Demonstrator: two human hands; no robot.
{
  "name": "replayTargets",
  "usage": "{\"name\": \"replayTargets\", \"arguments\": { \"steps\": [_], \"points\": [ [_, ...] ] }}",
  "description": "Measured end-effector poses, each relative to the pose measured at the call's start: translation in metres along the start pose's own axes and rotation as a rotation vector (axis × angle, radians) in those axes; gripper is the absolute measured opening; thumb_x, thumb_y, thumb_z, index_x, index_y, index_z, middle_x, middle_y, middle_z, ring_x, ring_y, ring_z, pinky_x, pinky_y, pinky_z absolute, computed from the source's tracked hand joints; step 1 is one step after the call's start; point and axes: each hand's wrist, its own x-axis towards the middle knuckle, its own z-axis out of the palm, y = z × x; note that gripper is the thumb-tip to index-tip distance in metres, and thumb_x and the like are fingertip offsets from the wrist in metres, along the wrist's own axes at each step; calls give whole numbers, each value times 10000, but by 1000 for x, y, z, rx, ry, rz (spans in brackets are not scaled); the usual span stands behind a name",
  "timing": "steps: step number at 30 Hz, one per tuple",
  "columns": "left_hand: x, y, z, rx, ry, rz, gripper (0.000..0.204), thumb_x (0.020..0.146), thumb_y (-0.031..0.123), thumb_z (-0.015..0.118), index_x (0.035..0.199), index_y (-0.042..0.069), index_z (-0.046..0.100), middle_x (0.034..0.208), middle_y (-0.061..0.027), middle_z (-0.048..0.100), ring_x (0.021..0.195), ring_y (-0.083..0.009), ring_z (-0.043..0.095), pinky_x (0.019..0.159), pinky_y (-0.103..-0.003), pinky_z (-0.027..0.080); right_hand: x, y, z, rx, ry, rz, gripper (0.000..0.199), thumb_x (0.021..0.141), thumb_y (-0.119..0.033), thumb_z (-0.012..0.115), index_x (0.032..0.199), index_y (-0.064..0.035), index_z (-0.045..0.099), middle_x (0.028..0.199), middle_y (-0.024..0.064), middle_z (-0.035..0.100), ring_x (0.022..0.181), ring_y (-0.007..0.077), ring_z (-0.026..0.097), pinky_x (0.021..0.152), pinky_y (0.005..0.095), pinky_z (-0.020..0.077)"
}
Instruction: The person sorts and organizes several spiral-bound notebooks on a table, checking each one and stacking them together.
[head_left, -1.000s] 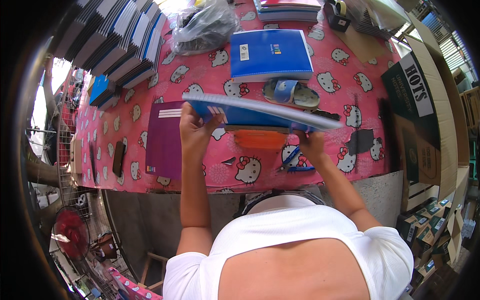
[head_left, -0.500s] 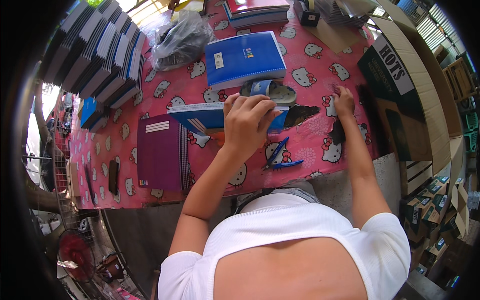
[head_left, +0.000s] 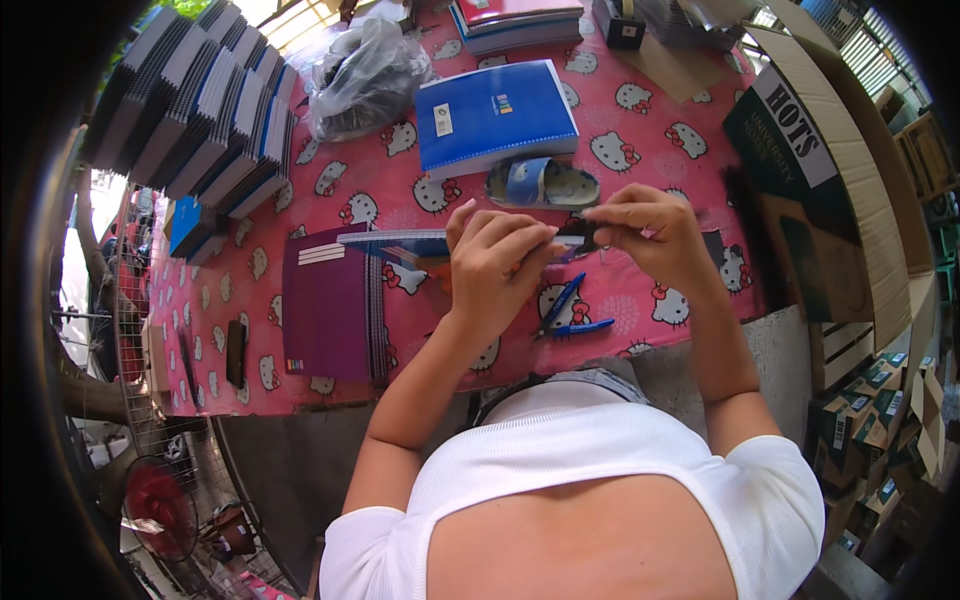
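Note:
My left hand is closed over the top edge of a blue spiral notebook, which stands on its edge in front of me. Beside the notebook's right end, my right hand is raised with its fingers pinched; whatever is between them is too small to make out. A purple notebook with a dark spiral lies flat to the left. Blue-handled pliers rest with spread handles near the front edge. Just behind my hands sits a blue and grey slide sandal.
A blue notebook stack lies behind the sandal. Tall notebook piles fill the far left, near a clear plastic bag. An open cardboard box borders the right side. The pink tablecloth has torn dark patches.
My right hand has moved left from the table's right side to the notebook's right end. My left hand still grips the notebook, which now stands more upright.

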Motion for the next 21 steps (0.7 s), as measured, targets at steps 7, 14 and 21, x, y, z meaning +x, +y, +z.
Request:
{"name": "replayTargets", "arguments": {
  "steps": [7, 14, 21],
  "points": [
    [-51, -1, -7, 2, -14, 141, 258, 676, 158, 773, 932, 168, 746, 866, 26, 678, 796, -147, 580, 1023, -393, 292, 0, -6, -2, 216, -475, 104, 255, 688, 18, 742, 939, -23, 721, 734, 112, 675, 644, 147, 644, 587, 285, 491],
    [-45, 2, -8, -15, -18, 138, 260, 685, 158, 782, 941, 145, 736, 846, 22, 671, 787, -147, 578, 1013, -374, 296, -1, -18, -3, 27, -549, 68, 158, 688, -14, 749, 841, -29, 716, 731, 110, 664, 650, 211, 640, 595, 316, 480],
    [-13, 7, 1, 85, 32, -126, 278, 659, 266, 827, 894, 147, 738, 810, 39, 683, 826, -175, 583, 999, -373, 265, -1, -13, -2, 9, -345, 173, 158, 802, -52, 668, 957, -26, 653, 768, 113, 646, 706, 278, 640, 630, 340, 493]
  ]
}}
